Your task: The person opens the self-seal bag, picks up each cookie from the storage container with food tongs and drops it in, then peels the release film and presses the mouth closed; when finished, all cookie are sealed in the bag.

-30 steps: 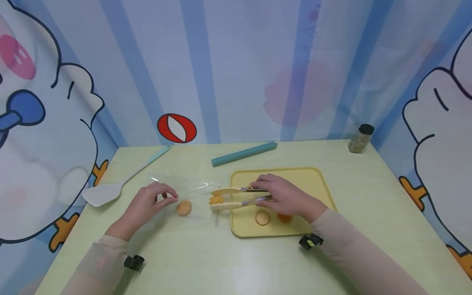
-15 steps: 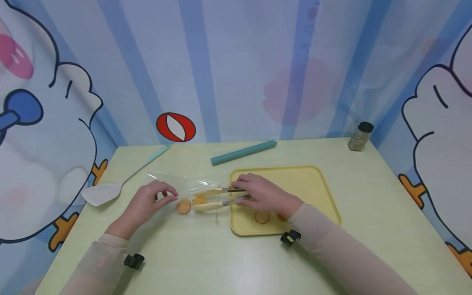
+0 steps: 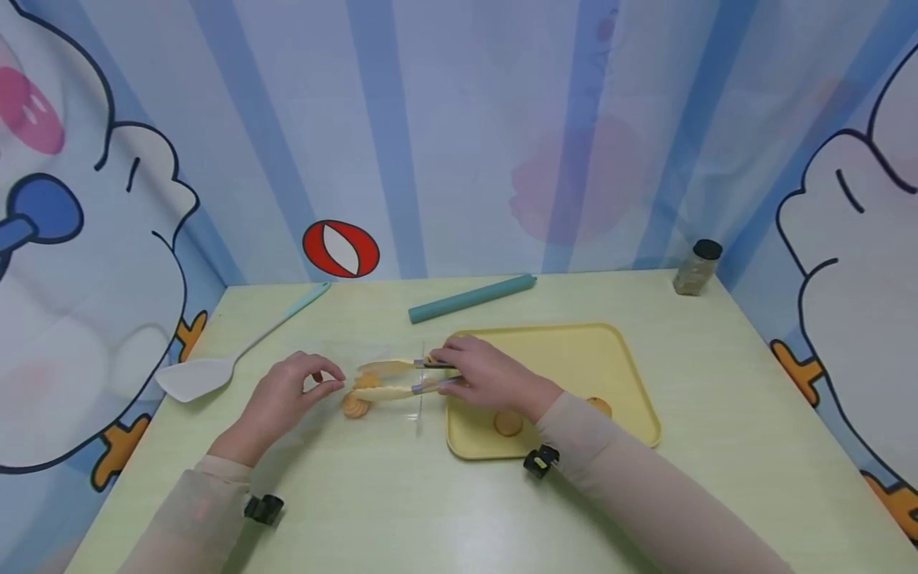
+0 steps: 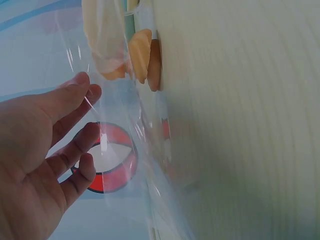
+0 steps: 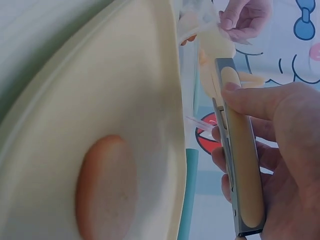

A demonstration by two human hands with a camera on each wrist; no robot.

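My left hand (image 3: 294, 391) pinches the edge of a clear plastic bag (image 4: 155, 195) between thumb and forefinger. My right hand (image 3: 495, 379) grips a pair of tongs (image 3: 387, 393) with pale yellow tips, which reach into the bag. A flower-shaped cookie (image 3: 368, 379) is between the tips, right beside a swirled round cookie (image 3: 355, 405) lying in the bag. In the left wrist view, the tong tips (image 4: 102, 35) hang close by the cookies. Below the right forearm, a plain round cookie (image 3: 508, 423) and another cookie (image 3: 599, 406) lie on the yellow tray (image 3: 574, 347).
A white spatula (image 3: 208, 376) with a mint handle lies at the left. Behind the tray is a teal rod (image 3: 473, 298). A jar with a black lid (image 3: 696, 271) stands at the back right corner, near the patterned curtain (image 3: 473, 143).
My right hand has carried the tongs and the flower-shaped cookie leftward, from the bag's mouth to beside the swirled cookie. The left hand has barely moved.
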